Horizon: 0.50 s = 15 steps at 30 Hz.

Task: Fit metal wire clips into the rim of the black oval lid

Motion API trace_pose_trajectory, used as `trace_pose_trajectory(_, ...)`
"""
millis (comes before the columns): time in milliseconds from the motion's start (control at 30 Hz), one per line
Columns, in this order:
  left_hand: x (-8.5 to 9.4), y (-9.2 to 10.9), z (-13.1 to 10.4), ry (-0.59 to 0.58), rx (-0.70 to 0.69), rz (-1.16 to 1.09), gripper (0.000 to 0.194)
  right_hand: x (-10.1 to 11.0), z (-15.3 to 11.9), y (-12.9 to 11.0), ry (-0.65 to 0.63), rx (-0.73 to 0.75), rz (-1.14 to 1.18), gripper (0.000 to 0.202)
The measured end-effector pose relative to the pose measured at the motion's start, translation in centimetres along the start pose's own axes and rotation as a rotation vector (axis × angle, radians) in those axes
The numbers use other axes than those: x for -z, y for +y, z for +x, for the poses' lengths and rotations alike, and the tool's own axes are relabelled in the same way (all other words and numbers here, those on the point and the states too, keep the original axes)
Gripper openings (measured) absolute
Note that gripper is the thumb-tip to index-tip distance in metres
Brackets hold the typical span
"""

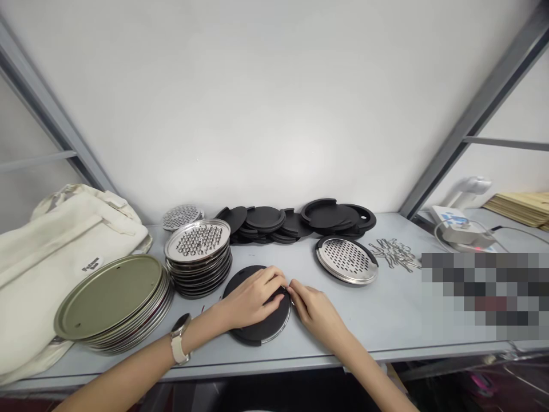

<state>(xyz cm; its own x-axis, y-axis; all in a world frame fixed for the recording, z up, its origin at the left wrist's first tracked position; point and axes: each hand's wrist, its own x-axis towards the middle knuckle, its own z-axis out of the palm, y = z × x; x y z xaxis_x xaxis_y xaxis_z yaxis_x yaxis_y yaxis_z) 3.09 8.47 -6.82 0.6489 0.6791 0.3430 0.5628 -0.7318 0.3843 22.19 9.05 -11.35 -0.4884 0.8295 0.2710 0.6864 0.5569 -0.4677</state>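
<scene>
A round black plastic cover with a shiny metal rim point(269, 327) lies flat on the table in front of me. My left hand point(256, 294), with a watch on its wrist, rests across the cover, thumb and fingers bent toward its right edge. At that same edge, my right hand point(316, 313) is closed in a pinch. Something small and shiny shows by its fingertips, mostly hidden. A round metal grater point(347, 258) with a black edge piece sits beyond my right hand. To its right is a pile of small wire hooks point(395, 253).
Left of my hands stand a stack of round graters point(198, 243) and a stack of olive-green round metal plates point(114, 294). A cream cloth bag point(64, 234) lies beside them. Several black round covers point(263, 218) line the wall. A white device point(461, 226) is at right.
</scene>
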Motion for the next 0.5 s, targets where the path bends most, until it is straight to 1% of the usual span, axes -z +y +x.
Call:
trace_pose_trajectory(100, -0.11, -0.14, -0.04, 0.016, 0.011, 0.019, 0.020, 0.23, -0.06, -0.06, -0.018, 0.004, 0.018, 0.022)
trace_pose_trajectory(333, -0.41, -0.47, -0.31, 0.010, -0.016, 0.034, 0.025, 0.47, -0.32, -0.20, -0.025, 0.027, 0.026, 0.018)
trace_pose_trajectory(500, -0.37, -0.55, 0.08, 0.024, -0.018, 0.021, 0.024, 0.42, -0.27, -0.29, -0.024, 0.032, 0.022, 0.017)
